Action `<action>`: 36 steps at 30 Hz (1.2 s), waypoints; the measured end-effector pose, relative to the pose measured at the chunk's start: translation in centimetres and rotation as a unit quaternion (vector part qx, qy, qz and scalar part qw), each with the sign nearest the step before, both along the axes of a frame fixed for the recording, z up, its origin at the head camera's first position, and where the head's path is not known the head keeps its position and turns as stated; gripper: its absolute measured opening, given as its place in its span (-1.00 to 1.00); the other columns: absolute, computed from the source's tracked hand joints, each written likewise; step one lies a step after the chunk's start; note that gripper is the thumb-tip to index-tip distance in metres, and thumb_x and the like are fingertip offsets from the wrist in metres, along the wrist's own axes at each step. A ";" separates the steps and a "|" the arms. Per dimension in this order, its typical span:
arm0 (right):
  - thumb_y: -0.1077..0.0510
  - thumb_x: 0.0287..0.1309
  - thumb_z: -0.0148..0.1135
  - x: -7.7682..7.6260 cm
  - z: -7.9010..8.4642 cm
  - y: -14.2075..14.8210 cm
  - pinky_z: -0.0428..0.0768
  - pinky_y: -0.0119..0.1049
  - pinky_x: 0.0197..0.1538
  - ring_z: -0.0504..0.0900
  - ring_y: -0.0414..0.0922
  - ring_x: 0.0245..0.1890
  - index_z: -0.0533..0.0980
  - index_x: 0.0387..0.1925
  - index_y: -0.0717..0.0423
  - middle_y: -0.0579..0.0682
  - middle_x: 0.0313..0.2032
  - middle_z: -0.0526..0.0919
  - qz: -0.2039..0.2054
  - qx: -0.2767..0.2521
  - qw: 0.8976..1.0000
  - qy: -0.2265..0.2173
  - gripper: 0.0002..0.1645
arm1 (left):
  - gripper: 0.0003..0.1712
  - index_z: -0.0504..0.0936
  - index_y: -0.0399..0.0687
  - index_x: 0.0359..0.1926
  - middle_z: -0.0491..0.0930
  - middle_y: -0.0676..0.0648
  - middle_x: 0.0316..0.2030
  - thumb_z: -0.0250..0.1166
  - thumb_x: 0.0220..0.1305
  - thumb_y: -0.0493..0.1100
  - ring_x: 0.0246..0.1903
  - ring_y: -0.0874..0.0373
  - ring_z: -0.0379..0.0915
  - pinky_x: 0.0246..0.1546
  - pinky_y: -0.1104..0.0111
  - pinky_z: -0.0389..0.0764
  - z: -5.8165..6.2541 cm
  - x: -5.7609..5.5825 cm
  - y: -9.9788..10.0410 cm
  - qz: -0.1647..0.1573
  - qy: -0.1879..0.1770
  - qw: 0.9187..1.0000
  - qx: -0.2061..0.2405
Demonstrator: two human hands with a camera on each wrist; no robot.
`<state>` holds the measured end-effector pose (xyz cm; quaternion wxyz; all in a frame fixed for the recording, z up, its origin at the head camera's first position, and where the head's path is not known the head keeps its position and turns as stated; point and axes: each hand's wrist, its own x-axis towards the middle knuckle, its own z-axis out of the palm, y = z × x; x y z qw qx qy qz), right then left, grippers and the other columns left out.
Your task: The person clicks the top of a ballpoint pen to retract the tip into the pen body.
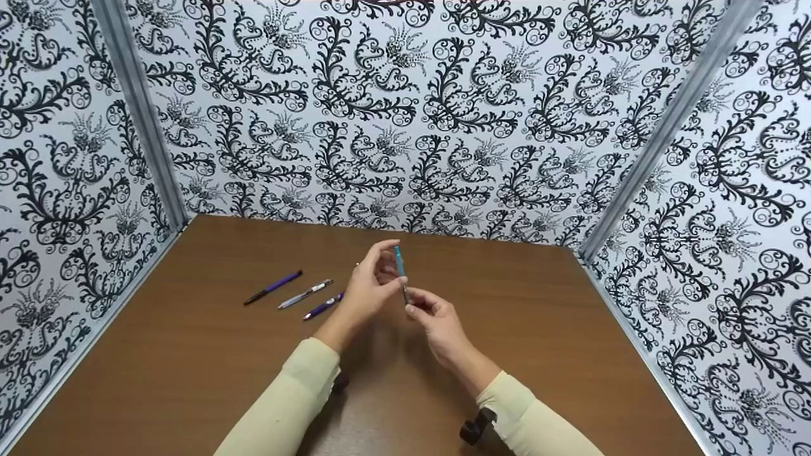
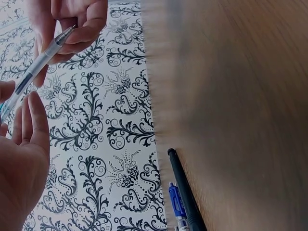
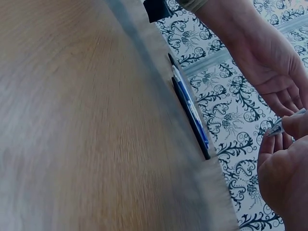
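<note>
Above the table, both hands hold one slim pen with a teal upper end and a see-through barrel. My left hand pinches it near the teal end between thumb and fingers. Thumb and fingertips of my right hand grip the lower part, by the tip. The left wrist view shows the clear barrel slanting up to a bare writing point at the right hand. In the right wrist view, the pen's grey cone pokes out past the right thumb, and much of the barrel is hidden.
Left of the hands, three pens lie roughly parallel on the brown table: a blue and black one, a clear-grey one and a purple one. Patterned walls enclose the table's back and sides.
</note>
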<state>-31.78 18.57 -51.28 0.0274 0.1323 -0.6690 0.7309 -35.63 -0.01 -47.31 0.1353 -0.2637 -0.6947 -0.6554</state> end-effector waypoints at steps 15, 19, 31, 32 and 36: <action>0.45 0.49 0.27 0.2 -0.1 -0.3 0.70 -0.13 0.17 0.62 -0.04 0.05 0.61 0.26 0.48 0.01 -0.02 0.71 0.001 -0.018 1.000 -0.008 -0.62 | -0.20 0.51 -0.02 0.52 0.67 -0.21 0.04 0.48 0.31 -0.49 -0.05 -0.11 0.72 -0.02 0.18 0.78 0.4 0.0 0.1 0.007 0.009 1.000 -0.011; 0.43 0.49 0.29 0.4 0.0 -0.3 0.68 -0.24 0.11 0.61 -0.11 0.01 0.52 0.32 0.56 0.08 0.02 0.67 0.002 -0.024 1.000 -0.016 -0.54 | -0.22 0.53 0.00 0.51 0.68 -0.22 0.04 0.49 0.33 -0.48 -0.06 -0.12 0.73 -0.01 0.06 0.78 0.6 0.0 0.2 0.012 0.018 1.000 -0.019; 0.47 0.46 0.28 0.3 -0.1 -0.6 0.69 -0.28 0.05 0.62 -0.15 -0.05 0.61 0.24 0.48 0.01 -0.06 0.67 -0.008 -0.043 0.999 -0.005 -0.63 | -0.30 0.57 -0.26 0.42 0.68 -0.44 0.00 0.46 0.28 -0.58 -0.09 -0.34 0.72 0.02 -0.18 0.76 0.8 -0.2 0.4 0.017 0.024 0.999 -0.030; 0.47 0.46 0.28 0.4 -0.1 -0.6 0.69 -0.28 0.05 0.63 -0.15 -0.05 0.64 0.22 0.44 0.00 -0.06 0.67 -0.009 -0.043 0.999 -0.004 -0.64 | -0.30 0.57 -0.25 0.42 0.69 -0.43 0.01 0.47 0.28 -0.57 -0.09 -0.31 0.73 0.01 -0.15 0.77 0.8 -0.2 0.3 0.017 0.025 0.999 -0.031; 0.50 0.46 0.25 0.5 -0.2 -0.6 0.70 -0.28 0.02 0.63 -0.13 -0.07 0.63 0.22 0.46 0.10 -0.04 0.66 -0.009 -0.039 0.999 -0.001 -0.64 | -0.32 0.61 -0.17 0.40 0.74 -0.29 0.01 0.53 0.28 -0.50 -0.11 -0.18 0.76 -0.01 -0.02 0.80 0.7 -0.1 0.0 0.011 0.024 0.999 -0.033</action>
